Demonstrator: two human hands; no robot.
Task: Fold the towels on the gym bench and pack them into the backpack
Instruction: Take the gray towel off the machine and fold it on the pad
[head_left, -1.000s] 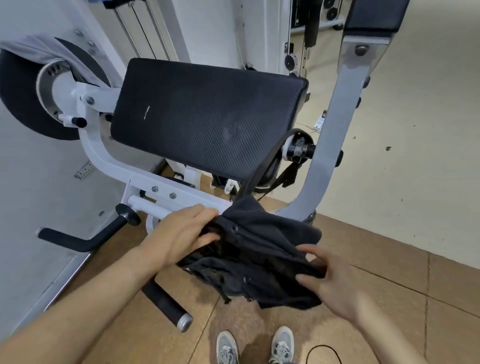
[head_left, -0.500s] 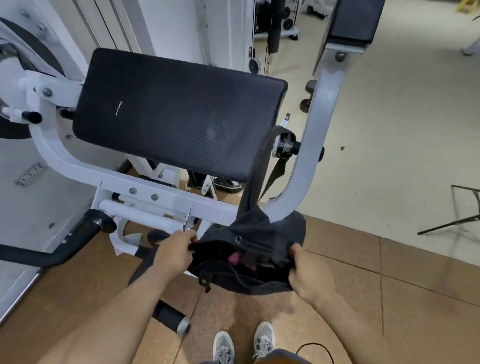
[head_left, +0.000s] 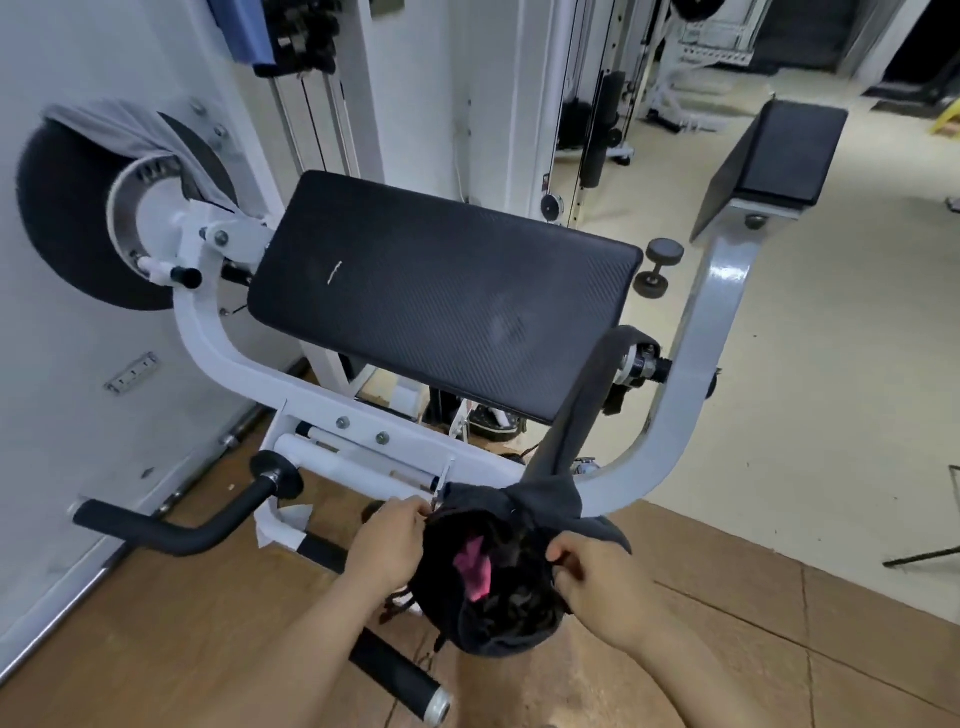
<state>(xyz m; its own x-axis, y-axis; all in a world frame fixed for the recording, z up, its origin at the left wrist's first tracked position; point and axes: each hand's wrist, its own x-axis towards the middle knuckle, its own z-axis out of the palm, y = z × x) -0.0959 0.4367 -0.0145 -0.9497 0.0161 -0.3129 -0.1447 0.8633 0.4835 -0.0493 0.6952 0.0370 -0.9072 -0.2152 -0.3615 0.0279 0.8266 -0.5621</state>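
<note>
A: What is on the far left?

B: A grey towel (head_left: 150, 137) draped over a black roller pad (head_left: 62, 228) on a white gym machine, well apart from the hands.

A: And in the middle?

B: The bench (head_left: 441, 296), a black padded surface tilted toward the viewer. A black handle (head_left: 171, 530) sticks out low on the left.

A: Where is the backpack?

B: The backpack (head_left: 498, 587) is dark and hangs just below the bench's near edge, its strap (head_left: 587, 410) looped up over a peg on the frame. Its mouth gapes open, and something pink (head_left: 475, 564) shows inside.

A: The hands?

B: The left hand (head_left: 387, 540) has fingers curled, gripping the left rim of the opening. The right hand (head_left: 597, 577) pinches the right rim, fingers curled round the fabric.

A: Farther right?

B: A dumbbell (head_left: 657, 267) lies on the pale floor.
</note>
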